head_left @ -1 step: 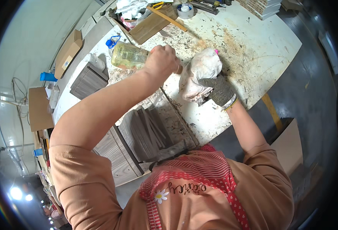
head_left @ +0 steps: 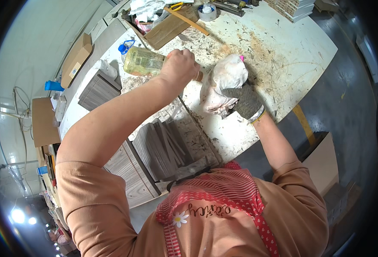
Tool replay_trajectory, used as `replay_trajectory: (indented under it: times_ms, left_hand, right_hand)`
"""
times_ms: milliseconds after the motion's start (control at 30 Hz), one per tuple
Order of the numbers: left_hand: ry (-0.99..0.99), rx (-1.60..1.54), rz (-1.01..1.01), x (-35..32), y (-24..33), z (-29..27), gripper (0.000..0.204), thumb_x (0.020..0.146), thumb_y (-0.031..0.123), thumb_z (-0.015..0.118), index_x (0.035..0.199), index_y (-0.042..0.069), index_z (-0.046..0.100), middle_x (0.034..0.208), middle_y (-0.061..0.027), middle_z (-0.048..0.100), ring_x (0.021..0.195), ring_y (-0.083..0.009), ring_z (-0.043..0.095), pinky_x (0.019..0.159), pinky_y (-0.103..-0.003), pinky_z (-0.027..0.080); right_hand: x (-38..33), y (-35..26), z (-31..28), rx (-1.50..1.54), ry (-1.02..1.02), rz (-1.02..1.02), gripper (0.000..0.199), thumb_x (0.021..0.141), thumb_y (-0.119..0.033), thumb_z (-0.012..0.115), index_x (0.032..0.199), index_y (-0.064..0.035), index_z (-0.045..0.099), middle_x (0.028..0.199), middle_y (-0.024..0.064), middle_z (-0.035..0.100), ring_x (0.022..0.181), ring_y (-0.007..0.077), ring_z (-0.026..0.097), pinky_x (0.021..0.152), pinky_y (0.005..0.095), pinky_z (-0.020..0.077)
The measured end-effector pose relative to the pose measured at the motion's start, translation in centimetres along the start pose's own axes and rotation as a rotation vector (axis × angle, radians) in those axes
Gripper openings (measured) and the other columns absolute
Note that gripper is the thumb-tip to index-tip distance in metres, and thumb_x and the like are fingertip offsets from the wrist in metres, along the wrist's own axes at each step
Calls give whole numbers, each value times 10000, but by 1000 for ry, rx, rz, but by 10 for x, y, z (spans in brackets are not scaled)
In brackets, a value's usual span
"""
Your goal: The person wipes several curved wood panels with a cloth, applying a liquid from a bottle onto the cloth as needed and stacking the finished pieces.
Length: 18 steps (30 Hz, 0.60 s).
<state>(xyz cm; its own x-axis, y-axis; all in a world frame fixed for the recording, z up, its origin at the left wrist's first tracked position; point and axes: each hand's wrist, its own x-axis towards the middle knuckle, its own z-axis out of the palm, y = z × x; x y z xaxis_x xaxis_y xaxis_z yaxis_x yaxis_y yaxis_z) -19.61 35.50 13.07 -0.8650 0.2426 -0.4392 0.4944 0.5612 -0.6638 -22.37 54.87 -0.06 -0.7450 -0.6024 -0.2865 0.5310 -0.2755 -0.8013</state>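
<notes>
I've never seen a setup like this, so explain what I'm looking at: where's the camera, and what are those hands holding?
There's no machine, just a person. A wide fisheye camera on their head looks down, so straight edges seem bent. The bare left hand grips a yellowish see-through bottle, held sideways. The gloved right hand holds a crumpled whitish cloth. On the stained white table, a thin wooden stick lies partly across a brown board. Grey wood-patterned pieces sit closer to the body.

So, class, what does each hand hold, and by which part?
The left hand grips the bottle by its capped end; the gloved right hand holds the rag near its lower edge.
</notes>
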Motion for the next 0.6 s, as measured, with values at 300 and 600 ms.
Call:
replay_trajectory:
  times_ms: [300,600]
  left_hand:
    - [147,-199,-26,11,-6,18,474,767,145,680,1209,108,513,1068,-83,577,1038,-234,553,783,-372,512]
    - [570,-1296,-603,81,-44,137,733,649,311,819,1241,85,450,1151,-158,582,1099,-327,552,913,-393,470]
  right_hand:
    - [10,6,-4,157,-93,24,515,754,-24,727,1231,15,537,1171,88,601,1042,185,588,884,303,502]
    - [-2,7,-20,285,-251,-15,360,829,-31,629,1164,86,565,1139,153,627,1036,244,607,895,364,492]
